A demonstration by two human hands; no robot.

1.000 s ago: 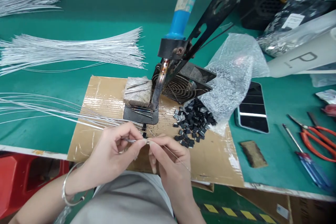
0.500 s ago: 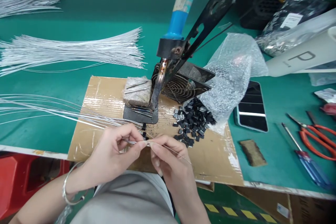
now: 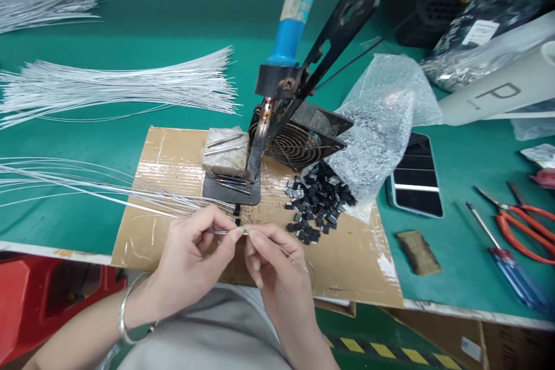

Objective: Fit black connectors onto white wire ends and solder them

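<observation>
Head view shows the left hand [image 3: 191, 257] and the right hand [image 3: 277, 272] meeting fingertip to fingertip just above the near edge of a cardboard sheet [image 3: 173, 153] on the green desk [image 3: 143, 17]. Both sets of fingers are pinched nearly closed: the left thumb and forefinger grip a thin silver wire [image 3: 219, 232] at its end, and the right thumb and forefinger hold a second fine wire [image 3: 291, 256] that trails off to the right over the hand. The two wire ends sit together between the fingertips; whether they touch is too small to tell. Just beyond the hands lies a fan of loose wires [image 3: 87, 185], a pile of small black parts [image 3: 318, 202] spilling from a bubble-wrap bag [image 3: 381, 121], and a blue-handled soldering iron [image 3: 295, 17] in its stand.
</observation>
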